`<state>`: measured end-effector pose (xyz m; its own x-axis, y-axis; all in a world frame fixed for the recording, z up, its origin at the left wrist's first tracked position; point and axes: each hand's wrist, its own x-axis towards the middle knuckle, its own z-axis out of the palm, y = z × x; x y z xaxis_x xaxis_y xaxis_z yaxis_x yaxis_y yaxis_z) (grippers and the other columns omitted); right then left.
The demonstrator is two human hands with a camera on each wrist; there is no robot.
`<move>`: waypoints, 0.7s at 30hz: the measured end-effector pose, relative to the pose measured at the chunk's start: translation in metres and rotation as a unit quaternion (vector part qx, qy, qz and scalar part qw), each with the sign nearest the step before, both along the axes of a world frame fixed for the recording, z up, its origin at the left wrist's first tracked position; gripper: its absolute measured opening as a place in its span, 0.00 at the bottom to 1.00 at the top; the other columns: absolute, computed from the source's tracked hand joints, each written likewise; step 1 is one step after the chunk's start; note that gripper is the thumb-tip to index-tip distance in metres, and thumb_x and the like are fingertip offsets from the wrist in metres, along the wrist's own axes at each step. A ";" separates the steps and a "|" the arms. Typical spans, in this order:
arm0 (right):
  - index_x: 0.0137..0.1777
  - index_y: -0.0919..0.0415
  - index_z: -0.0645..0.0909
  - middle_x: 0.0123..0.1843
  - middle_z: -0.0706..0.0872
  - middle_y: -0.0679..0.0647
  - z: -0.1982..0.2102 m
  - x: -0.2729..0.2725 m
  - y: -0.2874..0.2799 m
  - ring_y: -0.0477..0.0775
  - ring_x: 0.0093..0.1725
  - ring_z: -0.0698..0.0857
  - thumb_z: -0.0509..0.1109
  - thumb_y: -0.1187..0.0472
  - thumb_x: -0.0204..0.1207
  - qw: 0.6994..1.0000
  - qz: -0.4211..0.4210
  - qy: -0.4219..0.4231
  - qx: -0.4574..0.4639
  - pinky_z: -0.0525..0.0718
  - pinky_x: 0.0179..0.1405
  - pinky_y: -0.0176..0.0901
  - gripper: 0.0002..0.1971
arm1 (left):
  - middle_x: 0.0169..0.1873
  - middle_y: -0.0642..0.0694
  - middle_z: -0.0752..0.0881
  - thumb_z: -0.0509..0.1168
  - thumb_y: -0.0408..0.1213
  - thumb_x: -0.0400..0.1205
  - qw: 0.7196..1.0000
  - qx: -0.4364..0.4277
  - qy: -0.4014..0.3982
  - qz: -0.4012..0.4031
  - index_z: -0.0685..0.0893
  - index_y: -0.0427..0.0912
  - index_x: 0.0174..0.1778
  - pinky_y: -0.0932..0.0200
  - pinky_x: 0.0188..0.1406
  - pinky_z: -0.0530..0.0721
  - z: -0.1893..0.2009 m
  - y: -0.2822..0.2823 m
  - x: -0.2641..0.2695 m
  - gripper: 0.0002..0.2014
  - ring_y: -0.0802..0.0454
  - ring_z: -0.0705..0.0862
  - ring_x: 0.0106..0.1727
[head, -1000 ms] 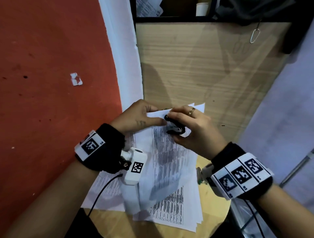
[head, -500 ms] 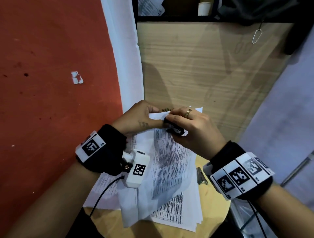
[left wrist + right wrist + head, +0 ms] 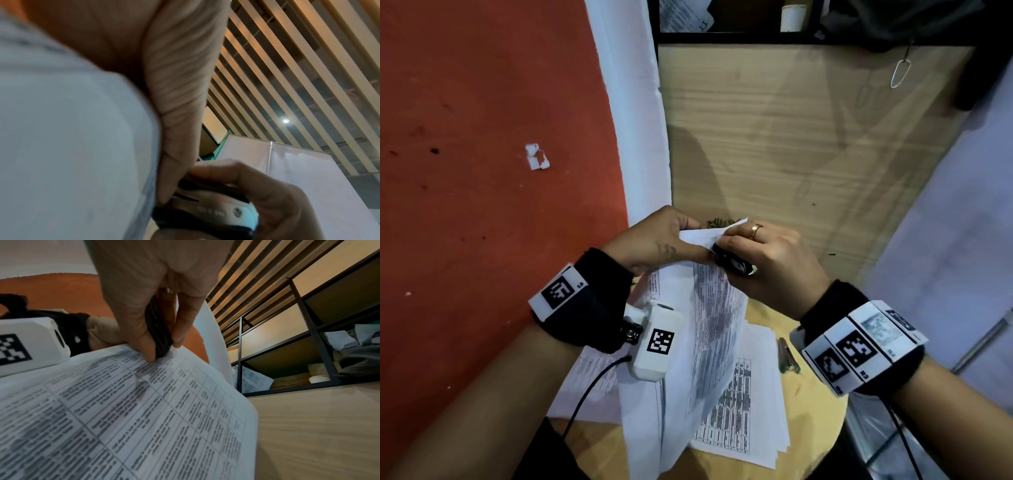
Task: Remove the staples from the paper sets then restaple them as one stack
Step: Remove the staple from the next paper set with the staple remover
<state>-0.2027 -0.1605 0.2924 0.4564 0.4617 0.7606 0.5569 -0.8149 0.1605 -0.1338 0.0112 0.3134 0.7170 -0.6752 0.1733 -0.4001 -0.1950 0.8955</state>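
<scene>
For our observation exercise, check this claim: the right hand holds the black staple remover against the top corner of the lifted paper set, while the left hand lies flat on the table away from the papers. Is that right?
Not quite. The left hand is not flat on the table; it pinches the top edge of the lifted paper set, as the head view shows. The rest holds: the right hand grips the black staple remover at that corner.

Round wooden table (image 3: 822,431), light yellow top. Directly on it lies a loose stack of printed sheets (image 3: 753,411), edges fanned unevenly. Just beside the stack's right edge lies a small, narrow metal object (image 3: 787,354) with a green end.
</scene>
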 end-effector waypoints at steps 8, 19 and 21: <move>0.37 0.65 0.86 0.33 0.87 0.58 0.006 0.003 0.001 0.62 0.29 0.85 0.72 0.63 0.54 0.998 0.000 0.053 -0.042 0.83 0.24 0.43 0.11 | 0.27 0.54 0.88 0.72 0.18 0.71 0.999 -0.001 0.036 -0.030 0.90 0.46 0.27 0.72 0.31 0.79 -0.002 0.002 0.001 0.16 0.65 0.83 0.29; 0.45 0.67 0.85 0.42 0.87 0.60 0.010 0.001 -0.004 0.63 0.38 0.86 0.72 0.60 0.57 0.997 0.017 0.067 -0.045 0.85 0.27 0.46 0.16 | 0.33 0.46 0.88 0.75 0.22 0.70 0.998 -0.004 0.037 -0.042 0.90 0.43 0.33 0.67 0.36 0.82 0.002 0.001 0.001 0.10 0.56 0.84 0.34; 0.42 0.68 0.85 0.39 0.86 0.60 0.009 0.002 -0.004 0.63 0.35 0.86 0.71 0.61 0.59 0.997 0.028 0.068 -0.036 0.85 0.27 0.47 0.13 | 0.34 0.44 0.88 0.77 0.28 0.66 0.998 0.011 0.041 -0.037 0.91 0.43 0.35 0.66 0.38 0.82 0.003 0.001 0.001 0.07 0.54 0.84 0.35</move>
